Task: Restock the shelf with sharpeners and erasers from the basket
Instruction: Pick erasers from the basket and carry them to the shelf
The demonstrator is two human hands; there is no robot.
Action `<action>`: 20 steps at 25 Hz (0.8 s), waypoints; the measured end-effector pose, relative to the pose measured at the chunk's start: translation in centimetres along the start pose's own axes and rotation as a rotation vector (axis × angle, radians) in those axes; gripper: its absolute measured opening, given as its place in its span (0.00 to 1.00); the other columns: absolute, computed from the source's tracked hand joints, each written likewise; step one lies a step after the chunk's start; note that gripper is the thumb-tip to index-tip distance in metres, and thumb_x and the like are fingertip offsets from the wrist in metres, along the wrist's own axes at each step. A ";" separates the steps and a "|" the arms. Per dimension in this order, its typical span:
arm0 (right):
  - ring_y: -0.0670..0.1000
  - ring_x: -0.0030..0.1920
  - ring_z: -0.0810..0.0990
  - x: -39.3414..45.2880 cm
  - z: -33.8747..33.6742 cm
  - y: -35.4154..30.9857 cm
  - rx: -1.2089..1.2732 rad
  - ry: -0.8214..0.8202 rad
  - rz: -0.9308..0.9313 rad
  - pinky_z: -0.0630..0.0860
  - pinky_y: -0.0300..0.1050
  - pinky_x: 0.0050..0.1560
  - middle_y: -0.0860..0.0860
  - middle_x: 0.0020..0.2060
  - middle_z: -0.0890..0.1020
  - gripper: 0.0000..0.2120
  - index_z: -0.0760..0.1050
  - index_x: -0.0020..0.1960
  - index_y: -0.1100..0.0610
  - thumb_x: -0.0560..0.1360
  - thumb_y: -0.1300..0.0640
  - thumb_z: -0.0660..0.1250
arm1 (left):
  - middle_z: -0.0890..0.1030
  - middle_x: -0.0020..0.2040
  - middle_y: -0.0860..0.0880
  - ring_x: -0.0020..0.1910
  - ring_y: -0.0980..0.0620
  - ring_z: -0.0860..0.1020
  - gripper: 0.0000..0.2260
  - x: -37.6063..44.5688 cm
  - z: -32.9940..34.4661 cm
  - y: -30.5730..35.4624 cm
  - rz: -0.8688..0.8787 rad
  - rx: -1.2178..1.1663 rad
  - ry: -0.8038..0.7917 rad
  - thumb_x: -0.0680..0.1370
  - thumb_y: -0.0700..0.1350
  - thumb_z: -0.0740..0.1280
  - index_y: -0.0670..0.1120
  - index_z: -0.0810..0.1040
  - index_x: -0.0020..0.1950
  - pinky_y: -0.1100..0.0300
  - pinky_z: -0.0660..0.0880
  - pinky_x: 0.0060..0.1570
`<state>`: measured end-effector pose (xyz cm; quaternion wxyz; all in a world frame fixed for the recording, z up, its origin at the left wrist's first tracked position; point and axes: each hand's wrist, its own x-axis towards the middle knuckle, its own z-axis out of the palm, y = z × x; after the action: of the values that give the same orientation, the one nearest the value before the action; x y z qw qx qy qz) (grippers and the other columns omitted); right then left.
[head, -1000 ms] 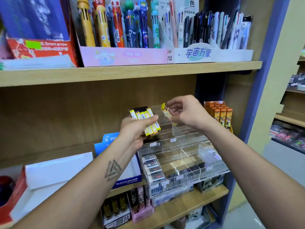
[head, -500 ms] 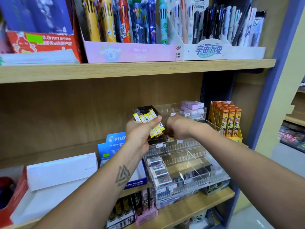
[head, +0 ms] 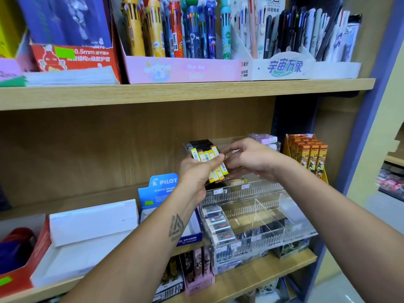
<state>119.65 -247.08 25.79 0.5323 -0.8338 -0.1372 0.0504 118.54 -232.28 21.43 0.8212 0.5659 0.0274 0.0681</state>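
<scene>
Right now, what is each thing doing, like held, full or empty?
Left hand: shut on the yellow and black packs.
Yellow and black packs: fanned out, held up above the clear organizer.
Right hand: fingers curled beside the packs; whether it holds one is hidden.
Clear organizer: its left compartment holds erasers, the middle one looks empty.
Erasers: lying in a row.
Orange boxes: standing upright.

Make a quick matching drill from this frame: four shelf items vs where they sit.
Items:
1. yellow packs
2. orange boxes
3. Pilot eraser box
4. cartoon pens

Places:
A. top shelf, pink tray
B. far right, beside the acrylic organizer
C. fanned in the left hand
D. left of the organizer, behind the left wrist

Pairs: 1-C, 2-B, 3-D, 4-A
</scene>
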 end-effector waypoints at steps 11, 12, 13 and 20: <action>0.38 0.36 0.77 0.3 -2.7 0.4 -0.653 0.089 -0.096 0.70 0.31 0.35 0.45 0.42 0.84 0.15 0.84 0.54 0.52 0.69 0.64 0.77 | 0.84 0.46 0.37 0.43 0.40 0.84 0.09 -0.3 -0.5 0.2 -0.020 -0.036 -0.033 0.73 0.38 0.76 0.36 0.80 0.49 0.42 0.82 0.48; 0.39 0.37 0.78 0.4 -2.8 0.2 -0.786 0.032 -0.075 0.69 0.30 0.35 0.45 0.42 0.84 0.12 0.85 0.53 0.53 0.70 0.62 0.77 | 0.84 0.45 0.37 0.42 0.40 0.84 0.08 -0.4 -0.4 0.2 -0.009 -0.036 -0.025 0.73 0.38 0.76 0.37 0.80 0.48 0.42 0.82 0.47; 0.41 0.39 0.79 0.7 -2.7 0.3 -0.863 -0.037 -0.058 0.70 0.30 0.36 0.46 0.42 0.85 0.10 0.86 0.51 0.53 0.70 0.62 0.77 | 0.84 0.45 0.38 0.41 0.41 0.84 0.07 -0.4 -0.3 0.2 0.002 -0.036 -0.027 0.73 0.38 0.76 0.38 0.80 0.47 0.43 0.82 0.47; 0.51 0.45 0.83 3.3 -0.5 2.7 -1.059 -0.103 -0.011 0.82 0.47 0.50 0.51 0.44 0.86 0.13 0.85 0.45 0.55 0.71 0.70 0.68 | 0.83 0.44 0.39 0.39 0.43 0.84 0.05 -0.2 -0.2 0.0 0.001 0.000 -0.034 0.76 0.41 0.74 0.40 0.80 0.46 0.41 0.81 0.50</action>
<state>123.38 -247.69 23.76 0.0312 -0.9841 -0.1742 0.0124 118.33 -232.15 21.36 0.8215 0.5670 0.0131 0.0588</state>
